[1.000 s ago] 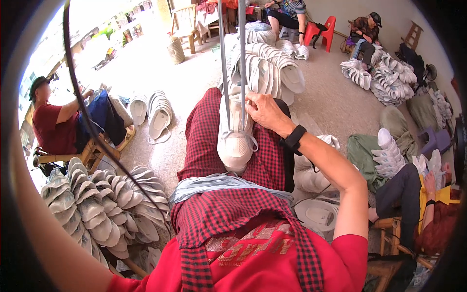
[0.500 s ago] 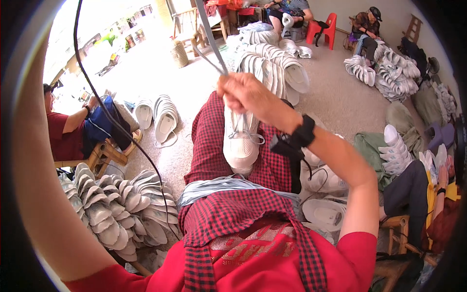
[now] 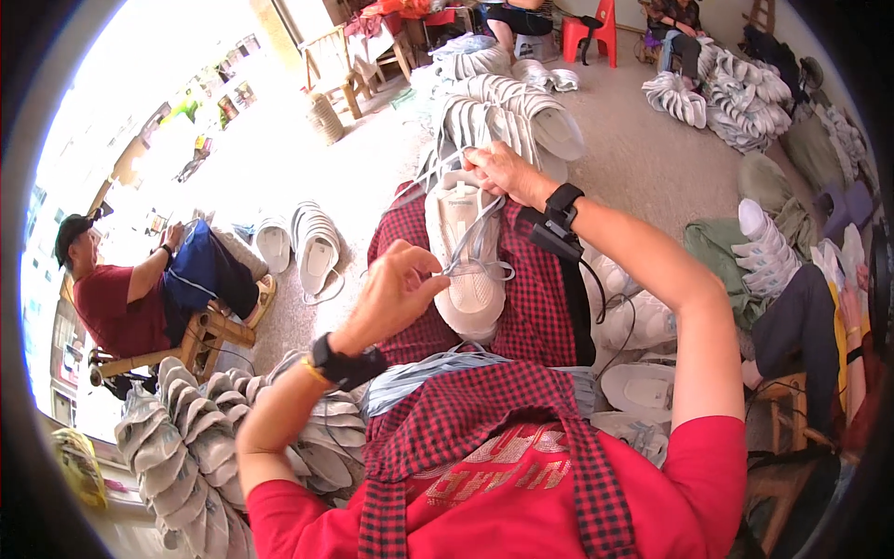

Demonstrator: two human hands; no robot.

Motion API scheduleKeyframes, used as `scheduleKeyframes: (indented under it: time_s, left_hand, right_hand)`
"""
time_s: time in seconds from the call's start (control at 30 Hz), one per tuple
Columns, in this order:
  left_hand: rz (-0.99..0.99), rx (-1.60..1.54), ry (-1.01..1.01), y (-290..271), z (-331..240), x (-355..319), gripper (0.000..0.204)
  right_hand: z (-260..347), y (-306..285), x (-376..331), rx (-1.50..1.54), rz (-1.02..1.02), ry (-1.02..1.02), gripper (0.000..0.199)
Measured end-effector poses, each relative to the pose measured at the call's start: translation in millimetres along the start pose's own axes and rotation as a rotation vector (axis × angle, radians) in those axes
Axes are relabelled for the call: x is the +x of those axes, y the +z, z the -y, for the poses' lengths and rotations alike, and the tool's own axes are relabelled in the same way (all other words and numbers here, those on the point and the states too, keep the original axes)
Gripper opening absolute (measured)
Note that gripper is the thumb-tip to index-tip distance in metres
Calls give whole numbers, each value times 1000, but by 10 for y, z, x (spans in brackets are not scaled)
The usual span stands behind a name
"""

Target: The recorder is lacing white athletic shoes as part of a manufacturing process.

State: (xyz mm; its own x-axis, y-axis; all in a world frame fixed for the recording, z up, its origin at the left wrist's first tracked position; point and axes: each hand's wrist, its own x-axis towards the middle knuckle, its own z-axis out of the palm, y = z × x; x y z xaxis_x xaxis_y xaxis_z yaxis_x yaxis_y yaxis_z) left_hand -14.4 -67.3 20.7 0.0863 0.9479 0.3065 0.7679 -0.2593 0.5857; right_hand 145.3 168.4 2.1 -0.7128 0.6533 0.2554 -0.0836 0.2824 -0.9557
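Note:
A white lace-up shoe lies on my lap between my thighs, its toe toward me. Its pale grey-blue shoelace is threaded through the lower eyelets, and loose lengths run up over the tongue. My left hand is closed in a pinch on the lace beside the lower eyelets. Beyond it, at the shoe's upper right, my right hand pinches the lace near the collar. Across my waist, on the red-and-black checked apron, rests a bundle of pale blue laces.
Stacked shoes crowd my left, and another row of shoes lies just past my knees. More shoes sit at my right. A seated person works at the left; others sit farther off. A red chair stands at the back.
My left hand has come down from out of view at the upper left to the shoe's lower eyelets. The right hand has shifted slightly right; the lace is no longer stretched high.

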Motion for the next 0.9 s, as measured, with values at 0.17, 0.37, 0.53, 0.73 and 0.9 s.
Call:
scheduleKeyframes:
  time_s: [0.17, 0.37, 0.53, 0.73, 0.9]
  left_hand:
    - [-16, -48, -75, 232, 75, 131, 20]
    - [38, -56, -56, 240, 183, 208, 16]
    - [30, -291, 9, 161, 318, 215, 13]
    - [133, -900, -292, 131, 125, 268, 18]
    - [152, -518, -300, 110, 291, 279, 20]
  right_hand:
    - [-52, -34, -89, 291, -35, 81, 28]
    - [-15, -40, -140, 295, 9, 13, 30]
    - [-6, -59, -157, 300, 11, -6, 31]
    - [-14, -49, -160, 330, -12, 24, 30]
    - [-40, -50, -147, 315, 1, 17, 30]
